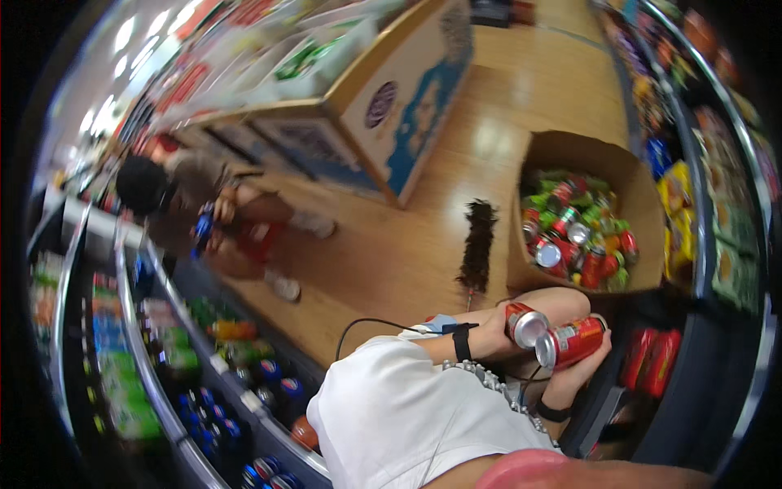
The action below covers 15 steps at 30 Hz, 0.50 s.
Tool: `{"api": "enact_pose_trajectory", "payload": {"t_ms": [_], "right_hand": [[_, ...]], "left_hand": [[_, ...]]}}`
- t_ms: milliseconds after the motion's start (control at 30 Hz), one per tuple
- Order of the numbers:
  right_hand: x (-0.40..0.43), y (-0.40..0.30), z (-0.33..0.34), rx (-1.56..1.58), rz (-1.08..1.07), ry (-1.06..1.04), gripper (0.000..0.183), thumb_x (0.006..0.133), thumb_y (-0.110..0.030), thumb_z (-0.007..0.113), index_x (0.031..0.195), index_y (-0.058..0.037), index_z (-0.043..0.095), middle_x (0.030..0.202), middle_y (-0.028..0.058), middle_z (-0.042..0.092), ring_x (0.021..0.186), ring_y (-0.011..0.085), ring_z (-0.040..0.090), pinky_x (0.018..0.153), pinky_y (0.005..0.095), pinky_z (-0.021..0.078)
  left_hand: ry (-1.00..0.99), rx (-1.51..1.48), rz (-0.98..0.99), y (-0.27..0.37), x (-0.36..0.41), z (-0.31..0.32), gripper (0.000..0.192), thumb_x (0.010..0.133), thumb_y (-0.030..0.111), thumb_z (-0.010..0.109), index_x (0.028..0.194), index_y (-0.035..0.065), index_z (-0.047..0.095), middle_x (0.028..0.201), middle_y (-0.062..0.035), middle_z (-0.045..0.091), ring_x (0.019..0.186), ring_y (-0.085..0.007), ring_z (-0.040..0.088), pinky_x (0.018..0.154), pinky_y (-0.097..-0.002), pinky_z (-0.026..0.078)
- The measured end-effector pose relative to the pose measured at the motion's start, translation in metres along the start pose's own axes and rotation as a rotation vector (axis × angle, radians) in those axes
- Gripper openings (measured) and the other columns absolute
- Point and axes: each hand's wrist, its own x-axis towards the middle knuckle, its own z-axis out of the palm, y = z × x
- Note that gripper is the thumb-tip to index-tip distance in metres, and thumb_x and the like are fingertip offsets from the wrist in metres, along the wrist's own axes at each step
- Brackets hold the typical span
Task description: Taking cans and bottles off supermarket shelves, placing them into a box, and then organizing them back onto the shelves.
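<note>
My left hand (496, 335), with a black band on its wrist, grips a red drink can (520, 321) whose silver end faces me. Close beside it, my right hand (579, 374) is wrapped around a second red can (574, 342), which lies tilted on its side. The two cans almost meet; whether they touch is hard to tell. Both are held over my bent legs. Just beyond my knee (559, 299) stands an open cardboard box (586, 150), filled with a jumble of red cans and green-wrapped items. More red cans (652, 362) stand on a low shelf at my right.
A dark feather duster (478, 247) lies on the wooden floor (379, 257). At left, a crouching person (201, 195) holds a blue item (204, 229). Drink shelves (165, 342) run along the left, snack shelves (690, 147) along the right. Ahead is a display bin (397, 116).
</note>
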Motion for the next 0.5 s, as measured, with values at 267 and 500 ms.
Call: {"api": "enact_pose_trajectory", "payload": {"t_ms": [267,500], "right_hand": [[-0.007,0.039,0.068,-0.364,-0.566,-0.512,0.053,0.081,-0.035,0.048,0.118,-0.0010,0.031,0.107,0.0139,0.046,0.094,0.0250,0.051,0.084,0.0387,0.0423],[-0.023,0.084,0.090,-0.785,-1.209,-1.034,0.064,0.069,-0.027,0.065,0.114,-0.0004,0.028,0.105,0.0179,0.044,0.088,0.0330,0.051,0.075,0.0429,0.0451]], "left_hand": [[-0.381,0.009,0.202,0.018,-0.024,-0.019,0.058,0.078,0.050,0.041,0.107,0.0008,0.049,0.113,-0.0169,0.050,0.104,-0.0307,0.048,0.098,-0.0480,0.029],[-0.423,0.330,0.409,0.085,-0.001,-0.056,0.056,0.084,0.052,0.031,0.100,0.0033,0.052,0.099,-0.0155,0.056,0.089,-0.0279,0.053,0.084,-0.0396,0.041]]}}
